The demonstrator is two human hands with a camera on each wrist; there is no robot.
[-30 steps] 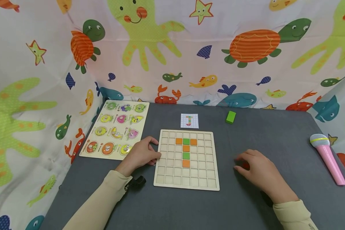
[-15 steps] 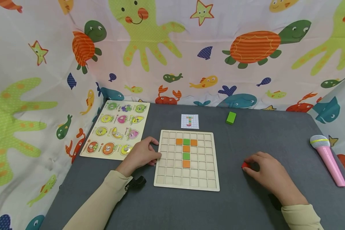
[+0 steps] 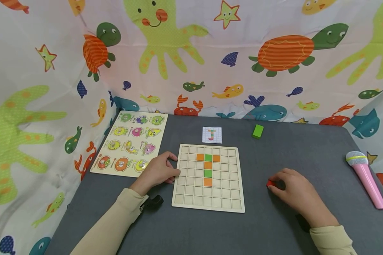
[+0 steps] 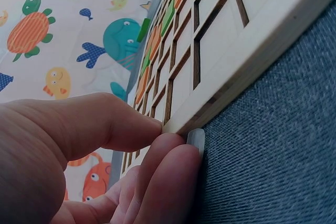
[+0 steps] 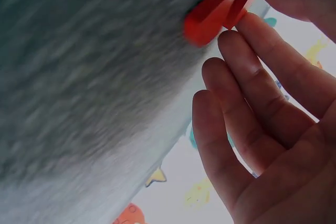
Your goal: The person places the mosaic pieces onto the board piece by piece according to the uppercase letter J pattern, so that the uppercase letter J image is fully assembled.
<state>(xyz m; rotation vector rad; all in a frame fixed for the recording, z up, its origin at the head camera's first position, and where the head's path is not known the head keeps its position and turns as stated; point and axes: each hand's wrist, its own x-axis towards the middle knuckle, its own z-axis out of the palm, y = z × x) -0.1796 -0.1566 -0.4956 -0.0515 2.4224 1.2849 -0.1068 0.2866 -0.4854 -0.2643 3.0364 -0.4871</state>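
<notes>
In the head view my left hand (image 3: 157,170) is at the left edge of a wooden grid board (image 3: 189,190). The left wrist view has thumb and fingertips pinching the board's rim (image 4: 210,100). Orange squares and green squares (image 3: 207,173) form a T in the grid. Right of the board, my right hand (image 3: 295,187) holds a small red piece (image 3: 270,183) at its fingertips. Up close in the right wrist view, thumb and index finger pinch a thin red piece (image 5: 239,6), and a second red piece (image 5: 207,18) with a rounded end is right beside it.
Behind the board lies a pattern card (image 3: 212,135) with a J-like figure. A green block (image 3: 257,131) is at the back right. A fruit puzzle board (image 3: 130,143) lies left, and a pink toy microphone (image 3: 367,180) far right. A printed sea-animal cloth (image 3: 191,53) hangs behind the table.
My right hand has shifted right, away from the board, then stayed nearly in place; the red piece now shows beyond its fingertips. My left hand keeps its place on the board's edge.
</notes>
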